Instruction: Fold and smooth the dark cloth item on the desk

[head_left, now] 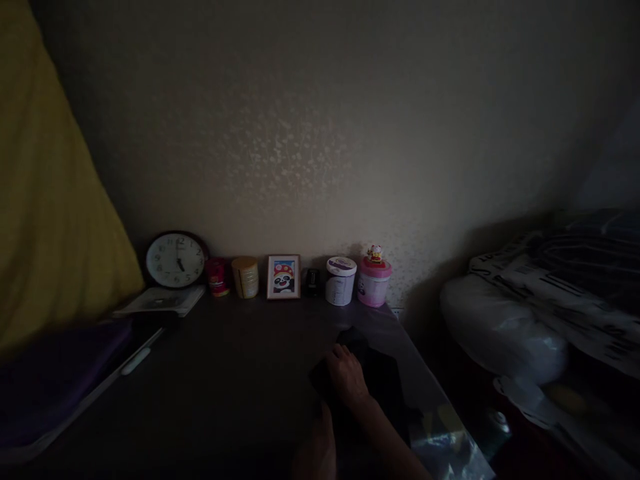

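Observation:
The room is very dim. My right hand rests on a dark, flat piece of cloth or bag lying near the right edge of a dark table. Its fingers curl down onto the dark thing, but the gloom hides whether they grip it. My left hand shows only partly at the bottom edge, just below the right hand, and its fingers are too dark to read.
Along the wall stand a round clock, a red tin, a tan jar, a small framed picture, a white tub and a pink tub. Papers lie left. Bagged bedding sits right.

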Demonstrator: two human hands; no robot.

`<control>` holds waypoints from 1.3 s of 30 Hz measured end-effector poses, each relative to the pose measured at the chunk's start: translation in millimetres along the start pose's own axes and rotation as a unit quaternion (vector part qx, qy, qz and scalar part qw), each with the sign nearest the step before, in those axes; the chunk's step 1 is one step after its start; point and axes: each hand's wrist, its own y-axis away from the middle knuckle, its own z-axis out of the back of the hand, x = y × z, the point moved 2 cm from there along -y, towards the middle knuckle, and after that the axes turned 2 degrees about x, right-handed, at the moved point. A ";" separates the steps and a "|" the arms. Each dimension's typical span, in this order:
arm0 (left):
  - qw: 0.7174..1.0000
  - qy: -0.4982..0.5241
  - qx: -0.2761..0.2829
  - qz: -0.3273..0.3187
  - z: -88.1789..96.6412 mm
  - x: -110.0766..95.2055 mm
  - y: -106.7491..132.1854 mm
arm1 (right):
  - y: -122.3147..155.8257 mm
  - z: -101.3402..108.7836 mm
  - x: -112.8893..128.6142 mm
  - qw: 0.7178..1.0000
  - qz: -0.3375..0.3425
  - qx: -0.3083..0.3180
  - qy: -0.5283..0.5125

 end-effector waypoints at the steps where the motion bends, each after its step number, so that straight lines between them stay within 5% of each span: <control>1: 1.000 0.003 0.005 -0.001 -0.1 1.1 -0.6 | 0.3 -0.9 -0.8 1.000 0.001 0.000 -0.003; 15: 0.996 0.041 0.064 -0.036 18.3 7.3 -2.8 | -0.6 -0.9 1.3 0.998 0.042 0.012 -0.034; 24: 0.995 0.035 0.093 0.016 4.5 4.0 -10.4 | 32.8 7.2 -14.0 0.978 0.084 -0.080 -0.175; 34: 0.994 0.038 0.095 0.050 -16.0 9.5 -19.4 | -24.9 -15.0 -76.8 0.991 0.049 -0.069 -0.104; 39: 0.994 0.037 0.090 0.048 -22.1 12.0 -20.9 | -32.8 -4.7 -88.5 0.994 0.010 -0.076 -0.079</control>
